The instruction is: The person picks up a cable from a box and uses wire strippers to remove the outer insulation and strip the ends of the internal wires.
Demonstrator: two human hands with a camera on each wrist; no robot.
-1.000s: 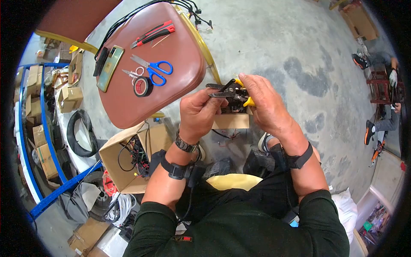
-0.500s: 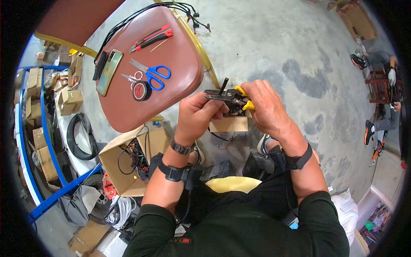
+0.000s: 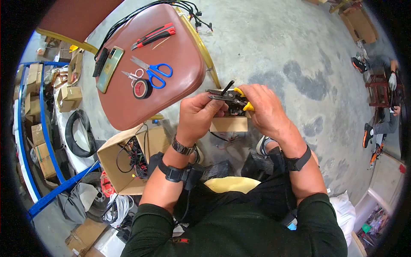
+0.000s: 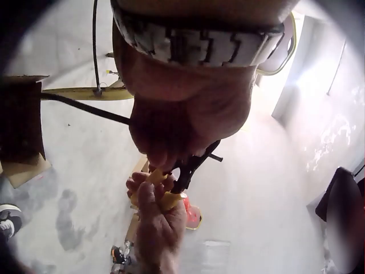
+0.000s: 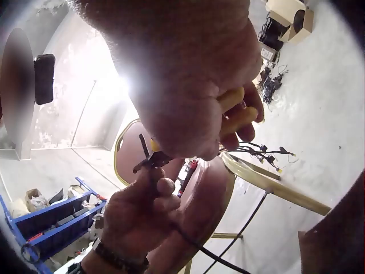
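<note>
My right hand grips the yellow handles of a black-jawed wire stripper. Between the thumb and fingers of my left hand is a black cable, pinched right beside the stripper's jaws. The cable's short end sticks up past the jaws, tilted to the right in the head view. Its long part trails away from the left hand in both wrist views. The left fingertips are close against the tool's nose, which partly hides where the jaws meet the cable.
A brown chair seat at the left bears blue scissors, small scissors, black tape, a red cutter, a phone and black cables. An open carton of wires stands below it. Another person sits far right.
The cable end stood lower and leaned more to the right along the tool; it now points up more steeply. The stripper's handles have come closer together, and my right hand has moved slightly down.
</note>
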